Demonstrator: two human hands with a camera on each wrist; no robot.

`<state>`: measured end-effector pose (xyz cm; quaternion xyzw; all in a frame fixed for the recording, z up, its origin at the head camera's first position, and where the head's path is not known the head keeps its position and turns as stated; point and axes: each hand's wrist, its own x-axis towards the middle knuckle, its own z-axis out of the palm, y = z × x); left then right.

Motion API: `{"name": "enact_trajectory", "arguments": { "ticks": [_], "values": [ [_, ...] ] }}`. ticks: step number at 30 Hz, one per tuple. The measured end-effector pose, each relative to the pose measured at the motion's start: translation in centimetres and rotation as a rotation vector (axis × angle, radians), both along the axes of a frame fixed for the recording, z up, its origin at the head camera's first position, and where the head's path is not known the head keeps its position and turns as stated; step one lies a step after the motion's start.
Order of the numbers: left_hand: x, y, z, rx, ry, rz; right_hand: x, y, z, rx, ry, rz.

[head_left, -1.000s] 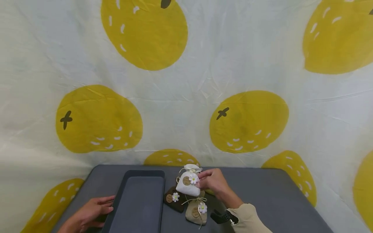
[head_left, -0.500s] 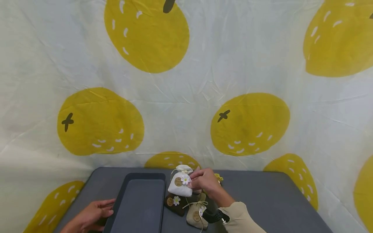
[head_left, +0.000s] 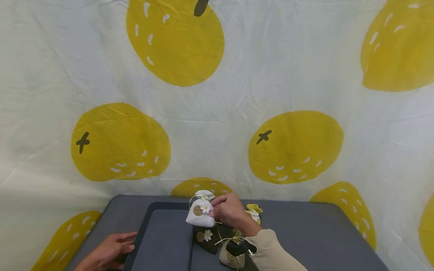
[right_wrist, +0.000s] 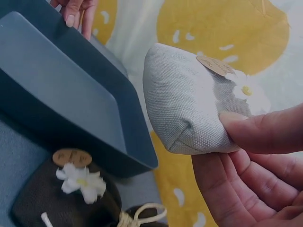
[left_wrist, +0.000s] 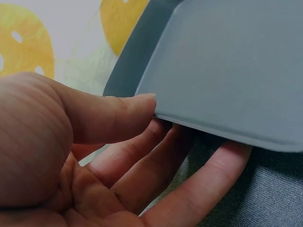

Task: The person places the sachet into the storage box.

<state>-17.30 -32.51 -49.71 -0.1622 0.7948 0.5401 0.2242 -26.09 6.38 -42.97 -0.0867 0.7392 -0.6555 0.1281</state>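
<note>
Two hands, apart: the right hand [head_left: 229, 213] pinches a white pouch [head_left: 199, 216] near the long tray's [head_left: 162, 241] right edge; the left hand [head_left: 110, 248] grips the left rim.

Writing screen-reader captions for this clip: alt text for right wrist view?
A right hand pinches a white cloth pouch bearing a white flower and a brown tag. At upper left, a left hand grips a dark tray, with a dark brown pouch at lower left and a yellow-and-white backdrop behind.
</note>
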Motion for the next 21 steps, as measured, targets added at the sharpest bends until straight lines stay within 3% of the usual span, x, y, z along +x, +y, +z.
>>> {"name": "enact_trajectory", "arguments": {
  "ticks": [7, 11, 21],
  "values": [
    [0.5, -0.4, -0.3, 0.033, 0.031, -0.055, -0.4, -2.0, 0.2, 0.021, 0.053, 0.028],
    [0.5, -0.3, -0.3, 0.028, 0.017, -0.031, -0.6, -3.1, 0.3, 0.064, 0.09, 0.049],
    [0.2, 0.7, 0.0, -0.001, 0.017, 0.027, -1.5, -5.9, 0.5, 0.021, 0.114, 0.045]
  ]
}}
